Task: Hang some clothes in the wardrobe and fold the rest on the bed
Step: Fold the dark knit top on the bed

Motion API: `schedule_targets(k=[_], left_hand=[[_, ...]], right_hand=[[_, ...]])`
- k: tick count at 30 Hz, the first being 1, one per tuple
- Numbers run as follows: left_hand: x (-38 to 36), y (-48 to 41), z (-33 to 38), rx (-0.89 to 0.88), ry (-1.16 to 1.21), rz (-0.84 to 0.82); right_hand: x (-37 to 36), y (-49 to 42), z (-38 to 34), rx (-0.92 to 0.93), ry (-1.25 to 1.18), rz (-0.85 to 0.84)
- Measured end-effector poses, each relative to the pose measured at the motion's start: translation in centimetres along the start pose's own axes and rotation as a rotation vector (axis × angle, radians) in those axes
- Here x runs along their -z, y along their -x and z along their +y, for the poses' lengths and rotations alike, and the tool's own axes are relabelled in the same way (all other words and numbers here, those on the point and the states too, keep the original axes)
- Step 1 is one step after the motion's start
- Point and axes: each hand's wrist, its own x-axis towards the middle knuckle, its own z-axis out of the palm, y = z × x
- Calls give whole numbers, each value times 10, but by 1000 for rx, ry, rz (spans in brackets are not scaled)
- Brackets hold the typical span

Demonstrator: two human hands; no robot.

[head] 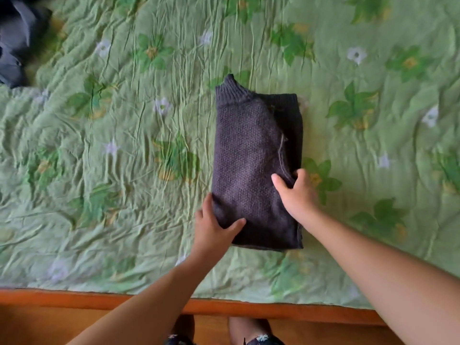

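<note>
Wooden bed frame (249, 307) at 6 o'clock; left hand (214, 227) pinches the folded dark sweater (251, 150) at its 7 o'clock corner, thumb on top; right hand (296, 192) pinches its 4 o'clock edge likewise; sweater lies flat at the centre of the green bedspread (124, 170); grey garment (17, 41) at 10 o'clock.

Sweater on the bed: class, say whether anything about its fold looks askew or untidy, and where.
Yes. The sweater is folded unevenly: its collar juts out at the far left corner, and a lower layer shows along the right edge.
</note>
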Motion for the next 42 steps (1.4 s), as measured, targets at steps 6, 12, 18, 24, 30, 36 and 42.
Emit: schedule_targets(k=[6, 12, 18, 24, 30, 36, 42], left_hand=[[26, -30, -9, 76, 152, -130], [150, -68, -6, -137, -470, -16], [202, -119, 22, -371, -720, 395], [147, -119, 16, -398, -728, 346], [120, -127, -37, -465, -860, 369], [115, -158, -54, -580, -866, 421], [123, -147, -47, -532, -807, 379]], right_hand=[[-29, 5, -11, -58, -300, -37], [-38, 32, -17, 246, 191, -154], [-31, 21, -82, 855, 355, 235], [-49, -23, -142, 883, 885, 65], [-81, -51, -121, 796, 925, 52], [-96, -82, -114, 915, 937, 176], [-79, -84, -111, 870, 674, 149]])
